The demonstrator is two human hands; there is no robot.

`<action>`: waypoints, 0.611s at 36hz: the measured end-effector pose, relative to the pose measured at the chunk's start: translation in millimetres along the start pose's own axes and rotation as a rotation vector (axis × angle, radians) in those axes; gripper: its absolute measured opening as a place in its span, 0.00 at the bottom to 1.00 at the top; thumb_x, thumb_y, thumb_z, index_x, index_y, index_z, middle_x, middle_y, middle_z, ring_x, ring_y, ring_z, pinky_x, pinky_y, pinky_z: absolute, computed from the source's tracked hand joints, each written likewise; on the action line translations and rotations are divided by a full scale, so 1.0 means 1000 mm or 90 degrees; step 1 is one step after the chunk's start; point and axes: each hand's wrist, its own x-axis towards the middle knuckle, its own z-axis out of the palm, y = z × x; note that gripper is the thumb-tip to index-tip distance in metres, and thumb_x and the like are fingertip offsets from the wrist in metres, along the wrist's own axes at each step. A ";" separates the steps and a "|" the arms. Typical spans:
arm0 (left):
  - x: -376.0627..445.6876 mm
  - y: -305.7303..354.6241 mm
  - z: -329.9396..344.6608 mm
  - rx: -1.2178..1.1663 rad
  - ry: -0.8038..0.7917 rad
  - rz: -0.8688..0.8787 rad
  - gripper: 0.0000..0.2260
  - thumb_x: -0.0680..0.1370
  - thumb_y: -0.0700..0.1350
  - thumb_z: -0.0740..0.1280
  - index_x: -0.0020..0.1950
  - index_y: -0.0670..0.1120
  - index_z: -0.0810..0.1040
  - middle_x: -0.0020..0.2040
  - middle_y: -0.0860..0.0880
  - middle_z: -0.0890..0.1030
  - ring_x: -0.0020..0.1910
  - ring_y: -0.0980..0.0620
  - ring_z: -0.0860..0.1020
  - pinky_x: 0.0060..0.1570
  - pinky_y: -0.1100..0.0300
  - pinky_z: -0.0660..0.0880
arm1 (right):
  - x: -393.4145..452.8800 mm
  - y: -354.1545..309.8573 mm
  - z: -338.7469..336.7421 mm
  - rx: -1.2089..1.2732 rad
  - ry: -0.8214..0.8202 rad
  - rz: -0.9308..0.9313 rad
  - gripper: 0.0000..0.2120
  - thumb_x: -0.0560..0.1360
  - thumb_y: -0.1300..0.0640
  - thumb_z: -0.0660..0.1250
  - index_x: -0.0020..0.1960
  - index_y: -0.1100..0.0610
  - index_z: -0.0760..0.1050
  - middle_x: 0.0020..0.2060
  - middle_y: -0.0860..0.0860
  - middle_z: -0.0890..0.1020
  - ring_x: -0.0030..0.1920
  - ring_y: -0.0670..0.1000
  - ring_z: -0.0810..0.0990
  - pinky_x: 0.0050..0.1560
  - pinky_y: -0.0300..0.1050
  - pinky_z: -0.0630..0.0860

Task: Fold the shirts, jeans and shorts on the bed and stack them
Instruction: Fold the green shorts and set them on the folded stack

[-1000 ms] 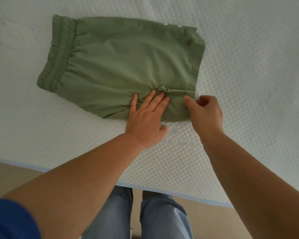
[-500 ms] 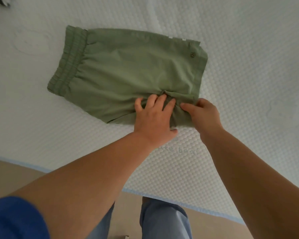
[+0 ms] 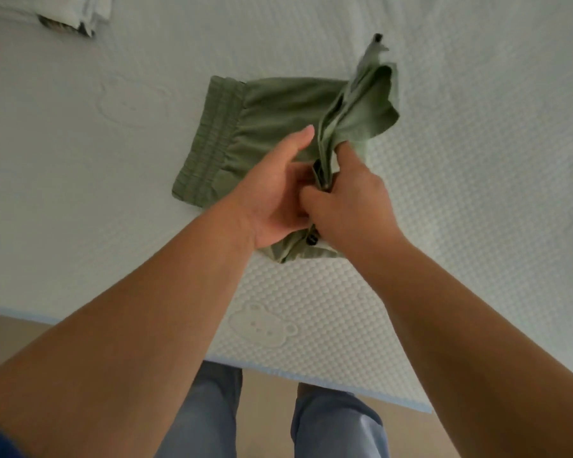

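Near the bed's (image 3: 477, 226) front edge the green shorts (image 3: 278, 107) lie half lifted; the right hand (image 3: 348, 200) pinches the raised leg hem, the left hand (image 3: 275, 200) curls round fabric beside it. Light, limp cloth: best taken at hem corners

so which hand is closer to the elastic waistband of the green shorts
Left. The left hand lies over the middle of the shorts, just right of the waistband. The right hand is farther right, gripping the lifted leg end.
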 end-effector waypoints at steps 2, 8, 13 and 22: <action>-0.009 0.011 -0.017 -0.015 -0.020 0.054 0.24 0.74 0.58 0.63 0.63 0.44 0.77 0.61 0.44 0.78 0.61 0.46 0.76 0.62 0.52 0.72 | 0.003 -0.023 0.022 -0.054 0.005 -0.026 0.23 0.72 0.55 0.64 0.65 0.52 0.62 0.38 0.50 0.78 0.36 0.51 0.80 0.37 0.50 0.80; -0.037 0.039 -0.083 0.083 0.187 0.076 0.16 0.71 0.56 0.70 0.52 0.46 0.83 0.50 0.48 0.84 0.51 0.52 0.82 0.50 0.58 0.77 | 0.017 -0.068 0.091 -0.098 -0.096 -0.018 0.41 0.74 0.55 0.62 0.76 0.52 0.39 0.46 0.55 0.80 0.44 0.55 0.80 0.44 0.52 0.78; -0.042 0.037 -0.095 0.125 0.313 0.105 0.12 0.72 0.54 0.71 0.45 0.45 0.83 0.42 0.49 0.85 0.43 0.53 0.84 0.35 0.65 0.78 | 0.007 -0.075 0.117 0.039 -0.121 -0.033 0.33 0.72 0.60 0.62 0.74 0.56 0.54 0.40 0.49 0.81 0.39 0.46 0.80 0.35 0.42 0.77; -0.035 0.023 -0.093 0.572 0.447 0.270 0.21 0.71 0.38 0.67 0.63 0.50 0.73 0.50 0.57 0.77 0.47 0.57 0.75 0.39 0.70 0.66 | -0.040 -0.022 0.102 -0.038 0.194 -0.099 0.14 0.71 0.62 0.66 0.57 0.57 0.77 0.47 0.47 0.74 0.49 0.48 0.73 0.53 0.51 0.75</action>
